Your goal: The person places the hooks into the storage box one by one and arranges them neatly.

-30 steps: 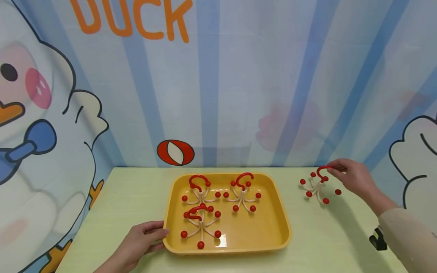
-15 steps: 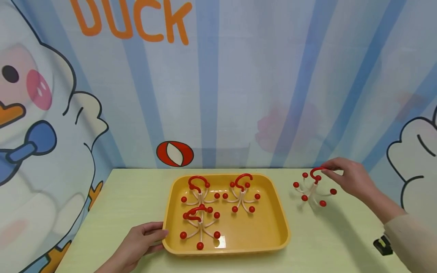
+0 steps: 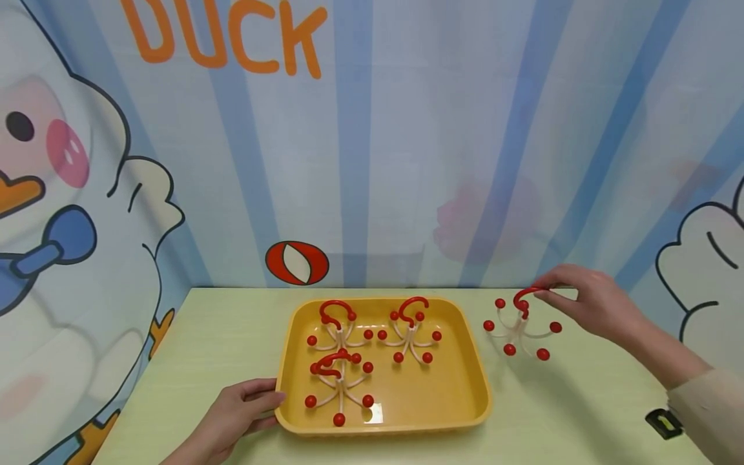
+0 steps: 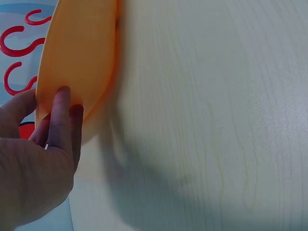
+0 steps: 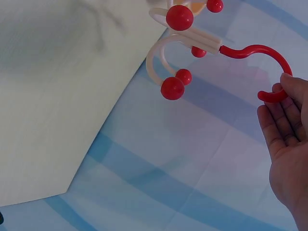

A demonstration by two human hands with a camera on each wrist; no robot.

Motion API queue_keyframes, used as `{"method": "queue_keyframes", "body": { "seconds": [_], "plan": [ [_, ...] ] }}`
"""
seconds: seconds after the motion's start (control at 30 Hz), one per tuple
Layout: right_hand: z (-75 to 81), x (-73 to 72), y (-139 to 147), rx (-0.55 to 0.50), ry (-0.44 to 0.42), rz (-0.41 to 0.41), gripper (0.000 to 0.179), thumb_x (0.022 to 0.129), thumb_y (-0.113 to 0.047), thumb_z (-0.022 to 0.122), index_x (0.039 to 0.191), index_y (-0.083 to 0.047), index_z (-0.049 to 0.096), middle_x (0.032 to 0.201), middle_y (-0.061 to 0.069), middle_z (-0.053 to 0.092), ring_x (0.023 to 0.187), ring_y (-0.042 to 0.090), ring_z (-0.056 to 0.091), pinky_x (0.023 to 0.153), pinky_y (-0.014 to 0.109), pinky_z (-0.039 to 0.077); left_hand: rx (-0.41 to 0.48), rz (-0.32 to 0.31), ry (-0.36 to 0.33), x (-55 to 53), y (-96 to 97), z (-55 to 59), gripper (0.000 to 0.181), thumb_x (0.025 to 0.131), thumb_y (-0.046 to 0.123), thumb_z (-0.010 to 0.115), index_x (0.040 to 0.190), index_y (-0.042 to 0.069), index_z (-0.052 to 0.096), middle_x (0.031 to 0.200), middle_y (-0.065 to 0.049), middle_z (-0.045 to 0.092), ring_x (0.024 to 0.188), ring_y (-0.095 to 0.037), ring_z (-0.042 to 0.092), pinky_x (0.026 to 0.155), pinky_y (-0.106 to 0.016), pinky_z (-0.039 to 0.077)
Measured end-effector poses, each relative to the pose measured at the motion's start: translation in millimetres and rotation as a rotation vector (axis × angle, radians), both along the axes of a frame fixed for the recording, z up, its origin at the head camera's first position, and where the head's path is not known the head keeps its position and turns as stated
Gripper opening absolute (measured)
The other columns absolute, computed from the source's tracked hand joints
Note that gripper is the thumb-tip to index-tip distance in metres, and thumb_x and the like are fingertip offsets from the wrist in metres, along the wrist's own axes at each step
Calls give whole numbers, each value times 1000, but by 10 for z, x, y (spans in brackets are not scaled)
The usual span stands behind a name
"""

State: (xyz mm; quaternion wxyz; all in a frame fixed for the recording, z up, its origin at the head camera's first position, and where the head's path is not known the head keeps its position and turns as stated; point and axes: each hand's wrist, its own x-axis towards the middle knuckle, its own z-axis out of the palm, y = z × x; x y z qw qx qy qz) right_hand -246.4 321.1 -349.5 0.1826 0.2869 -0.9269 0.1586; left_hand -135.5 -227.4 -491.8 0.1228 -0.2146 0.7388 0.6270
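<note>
My right hand [image 3: 589, 303] pinches the red hook of a multi-arm hanger [image 3: 518, 326], which has curved white arms tipped with red balls. The hanger is held upright over the table, to the right of a yellow tray [image 3: 430, 394]. In the right wrist view, thumb and fingers hold the curled end of the hanger's hook [image 5: 260, 48]. My left hand [image 3: 241, 410] grips the tray's left side, thumb at the rim and fingers on the outer wall [image 4: 79, 53]. Inside the tray stand three matching hangers: back left [image 3: 340, 339], back right [image 3: 411, 334] and front left [image 3: 340, 387].
The pale wooden table [image 3: 174, 361] ends at a printed curtain [image 3: 401, 161] behind it. A small black piece [image 3: 664, 423] shows beside the right sleeve [image 3: 709, 407]. The front right of the tray shows bare yellow bottom.
My right hand has moved left, bringing the hanger closer to the tray. The left hand keeps its grip on the tray, and the hangers inside stand as before.
</note>
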Motion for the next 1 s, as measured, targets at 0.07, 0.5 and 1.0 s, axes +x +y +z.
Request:
{"method": "queue_keyframes", "body": {
  "seconds": [0.07,0.5,1.0],
  "plan": [
    [30,22,-58,-6,0,16,23,90,-9,86,111,-18,81,104,-7,76,94,21,73,72,31,64,3,-1,0,-3,-1,0,49,98,11,79,139,-9,63,121,-16,75,98,-25,76,82,-41,68],
    [124,128,-428,-104,41,245,35,83,1,88,108,-22,80,101,-12,77,90,8,71,65,16,59,6,0,12,3,4,17,47,98,10,79,139,-9,64,121,-16,75,98,-25,76,82,-42,68],
    [-16,199,-849,-176,-28,275,28,88,-1,86,105,-23,80,101,-17,76,91,4,71,78,28,65,5,7,14,13,0,-4,47,98,10,79,138,-9,64,119,-14,76,97,-24,76,83,-42,68]
  ]
}}
